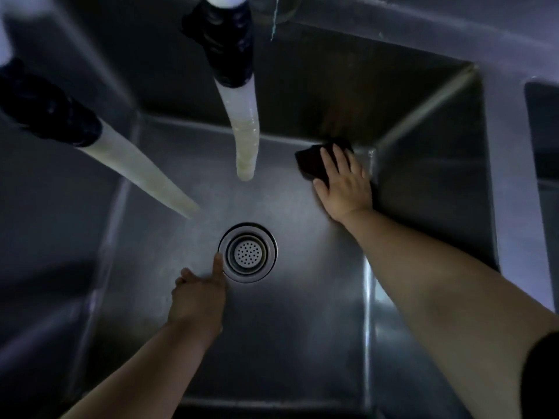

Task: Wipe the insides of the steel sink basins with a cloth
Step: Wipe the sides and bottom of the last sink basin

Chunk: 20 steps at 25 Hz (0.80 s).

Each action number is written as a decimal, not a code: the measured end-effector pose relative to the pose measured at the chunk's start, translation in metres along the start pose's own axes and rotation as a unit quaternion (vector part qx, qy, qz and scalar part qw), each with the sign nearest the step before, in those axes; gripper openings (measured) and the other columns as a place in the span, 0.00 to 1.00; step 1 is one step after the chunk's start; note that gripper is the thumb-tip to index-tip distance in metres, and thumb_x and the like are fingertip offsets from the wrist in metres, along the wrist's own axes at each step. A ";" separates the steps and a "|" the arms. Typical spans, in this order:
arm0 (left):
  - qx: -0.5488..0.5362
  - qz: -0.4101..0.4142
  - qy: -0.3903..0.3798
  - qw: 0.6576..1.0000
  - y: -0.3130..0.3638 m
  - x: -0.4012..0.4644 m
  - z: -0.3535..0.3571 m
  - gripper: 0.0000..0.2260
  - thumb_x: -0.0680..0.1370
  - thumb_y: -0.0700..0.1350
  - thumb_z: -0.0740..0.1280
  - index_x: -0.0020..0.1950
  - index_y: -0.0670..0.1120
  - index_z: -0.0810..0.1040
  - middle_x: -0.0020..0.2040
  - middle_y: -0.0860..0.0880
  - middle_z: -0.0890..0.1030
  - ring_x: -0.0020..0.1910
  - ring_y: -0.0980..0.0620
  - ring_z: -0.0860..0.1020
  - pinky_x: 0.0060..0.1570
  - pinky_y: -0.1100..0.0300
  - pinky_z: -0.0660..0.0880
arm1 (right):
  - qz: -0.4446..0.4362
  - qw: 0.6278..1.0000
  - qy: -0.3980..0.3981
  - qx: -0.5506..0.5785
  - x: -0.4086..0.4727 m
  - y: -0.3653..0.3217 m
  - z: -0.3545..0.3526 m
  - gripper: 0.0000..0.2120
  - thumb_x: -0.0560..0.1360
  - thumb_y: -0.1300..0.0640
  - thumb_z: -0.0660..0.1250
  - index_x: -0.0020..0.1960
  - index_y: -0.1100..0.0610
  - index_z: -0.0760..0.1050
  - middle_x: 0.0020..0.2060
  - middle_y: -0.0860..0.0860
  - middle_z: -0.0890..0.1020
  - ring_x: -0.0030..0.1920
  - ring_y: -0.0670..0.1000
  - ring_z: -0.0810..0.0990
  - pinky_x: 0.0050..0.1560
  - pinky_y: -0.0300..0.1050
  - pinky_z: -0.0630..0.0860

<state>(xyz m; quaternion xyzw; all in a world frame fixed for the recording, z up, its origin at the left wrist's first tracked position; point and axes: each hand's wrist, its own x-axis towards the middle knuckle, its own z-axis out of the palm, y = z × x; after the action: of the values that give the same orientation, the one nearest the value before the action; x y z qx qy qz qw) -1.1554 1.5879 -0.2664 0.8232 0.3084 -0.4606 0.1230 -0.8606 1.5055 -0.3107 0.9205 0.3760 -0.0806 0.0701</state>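
R hand (344,186) lies flat, fingers spread, pressing a dark cloth (314,166) onto the basin (302,313) floor, in the far-right corner from the drain (247,252); it presses rather than pinches, thumb off to the drain side. L hand (198,293) sits just near-left of the drain, holding nothing, index finger out and touching the drain rim, other fingers prob. curled – dim light. Two pale hoses (245,128) w/ dark collars hang above the drain's far side.
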 end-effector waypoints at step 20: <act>0.030 0.134 0.090 0.986 -0.092 -0.089 -0.070 0.19 0.76 0.58 0.62 0.64 0.52 0.70 0.60 0.48 0.77 0.58 0.45 0.76 0.53 0.54 0.75 | 0.241 0.937 -0.235 0.098 -0.275 -0.082 0.018 0.37 0.78 0.37 0.43 0.75 0.57 0.31 0.74 0.60 0.34 0.74 0.62 0.32 0.71 0.58 0.32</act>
<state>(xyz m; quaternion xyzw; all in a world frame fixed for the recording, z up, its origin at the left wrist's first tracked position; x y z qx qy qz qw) -1.1986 1.6584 -0.1462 0.8986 0.1915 -0.3728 0.1302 -1.1134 1.3726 -0.2783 0.9405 0.1063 -0.3117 0.0835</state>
